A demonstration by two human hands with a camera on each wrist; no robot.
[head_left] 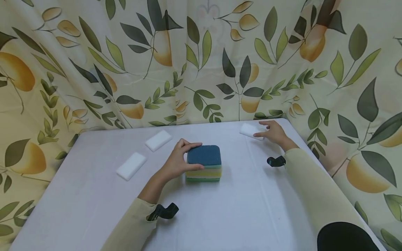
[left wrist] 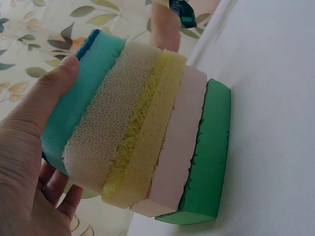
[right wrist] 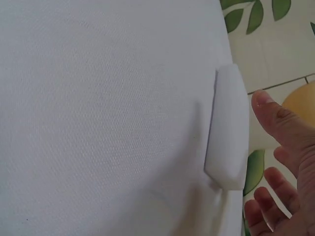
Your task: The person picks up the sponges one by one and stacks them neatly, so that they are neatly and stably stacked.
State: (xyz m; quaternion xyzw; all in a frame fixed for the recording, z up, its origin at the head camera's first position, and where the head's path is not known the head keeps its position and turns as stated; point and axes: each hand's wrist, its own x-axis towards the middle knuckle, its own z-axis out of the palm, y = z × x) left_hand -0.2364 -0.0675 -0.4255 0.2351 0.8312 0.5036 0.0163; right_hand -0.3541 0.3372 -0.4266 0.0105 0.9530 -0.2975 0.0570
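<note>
Here's the sponge stack (head_left: 204, 174), upright at mid-desk, and the left hand (head_left: 177, 160) has it: thumb on one side, fingers on the opposite side, pinching near the top, seemingly to stop a soft tower toppling. Flat faces meet all the way down, which probably helps it stand. Look at those layers! A dark scouring face (head_left: 204, 155) over smooth teal foam (left wrist: 88, 93), then an open-pored beige sponge (left wrist: 110, 113), coarse-and-fine yellow (left wrist: 147, 142), pale pink (left wrist: 174, 142), and green (left wrist: 206, 152) at the base with a ragged edge. Across to the right hand (head_left: 274, 133), open, digits spread beside a smooth white block (head_left: 248, 129); contact, I can't tell. Two more white blocks (head_left: 158, 140) (head_left: 131, 166) lie flat leftward on the cloth-covered desk (head_left: 245, 209). Behind, fruit-and-leaf fabric (head_left: 207, 80) hangs in folds.
</note>
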